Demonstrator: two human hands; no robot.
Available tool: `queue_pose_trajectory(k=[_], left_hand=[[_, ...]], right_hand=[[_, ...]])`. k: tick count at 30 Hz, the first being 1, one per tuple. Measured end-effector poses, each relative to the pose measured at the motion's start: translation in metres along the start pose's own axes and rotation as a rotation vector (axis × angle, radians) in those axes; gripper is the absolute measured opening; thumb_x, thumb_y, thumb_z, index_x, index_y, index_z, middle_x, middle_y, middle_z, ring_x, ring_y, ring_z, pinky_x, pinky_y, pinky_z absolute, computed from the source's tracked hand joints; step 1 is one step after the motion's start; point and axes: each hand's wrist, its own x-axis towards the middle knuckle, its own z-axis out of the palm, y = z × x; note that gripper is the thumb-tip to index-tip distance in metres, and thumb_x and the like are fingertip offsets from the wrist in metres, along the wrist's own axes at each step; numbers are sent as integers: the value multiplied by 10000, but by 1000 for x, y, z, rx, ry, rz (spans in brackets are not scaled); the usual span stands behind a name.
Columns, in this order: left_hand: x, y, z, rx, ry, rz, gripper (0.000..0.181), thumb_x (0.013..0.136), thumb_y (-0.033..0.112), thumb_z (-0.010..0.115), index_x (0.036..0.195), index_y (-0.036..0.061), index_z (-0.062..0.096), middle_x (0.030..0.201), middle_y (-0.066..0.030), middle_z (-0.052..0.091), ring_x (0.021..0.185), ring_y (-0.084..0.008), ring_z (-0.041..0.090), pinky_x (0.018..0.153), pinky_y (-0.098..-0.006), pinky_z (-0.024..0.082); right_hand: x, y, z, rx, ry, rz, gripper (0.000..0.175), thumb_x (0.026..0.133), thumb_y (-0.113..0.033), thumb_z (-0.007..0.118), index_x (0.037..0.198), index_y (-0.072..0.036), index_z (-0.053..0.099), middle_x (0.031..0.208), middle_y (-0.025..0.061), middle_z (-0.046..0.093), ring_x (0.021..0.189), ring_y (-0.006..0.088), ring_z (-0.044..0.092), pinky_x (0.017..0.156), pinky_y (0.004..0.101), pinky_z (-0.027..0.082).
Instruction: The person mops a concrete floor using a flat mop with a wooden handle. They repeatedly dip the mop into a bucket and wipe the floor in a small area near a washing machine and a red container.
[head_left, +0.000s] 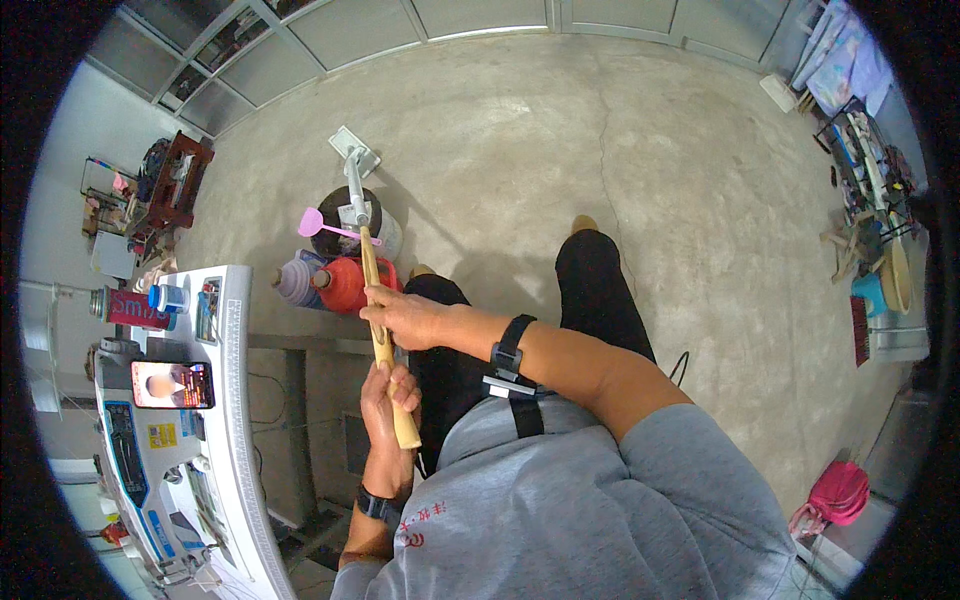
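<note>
A long-handled tool with a wooden handle (369, 259), a grey shank (354, 184) and a flat, pale rectangular head (354, 148) stretches away from me. My left hand (388, 397) wraps around the handle near its butt end. Higher up, my right hand (409, 316) grips the same wood, fingers curled over it. The head is at or just above the floor; I cannot tell whether it touches. Under the shank stands a round container with a dark top (330, 240), and a pink long-handled scoop (311, 223) lies across it.
Beside the handle stand a red jug (349, 283) and a lilac jug (296, 281). At left, a white table (238, 360) carries a sewing machine (150, 465), a phone (172, 385) and a red flask (131, 307). Concrete floor (495, 120) runs to glazed partitions. Household items line the right wall.
</note>
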Motion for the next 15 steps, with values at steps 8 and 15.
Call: queue_pose_trajectory(k=[8, 15], left_hand=[[9, -7, 28, -37, 6, -179, 291, 952, 147, 521, 1223, 60, 463, 763, -17, 443, 609, -81, 413, 484, -179, 400], [3, -20, 29, -81, -98, -435, 310, 931, 73, 558, 1224, 89, 457, 772, -20, 409, 644, -99, 415, 574, -245, 401]], right_hand=[[3, 23, -21, -256, 121, -38, 174, 760, -121, 668, 906, -109, 575, 1199, 42, 550, 1267, 276, 464, 878, 450, 441], [-8, 42, -23, -294, 58, -31, 158, 803, -223, 655, 933, -135, 628, 1110, 17, 580, 1269, 246, 444, 915, 526, 408]])
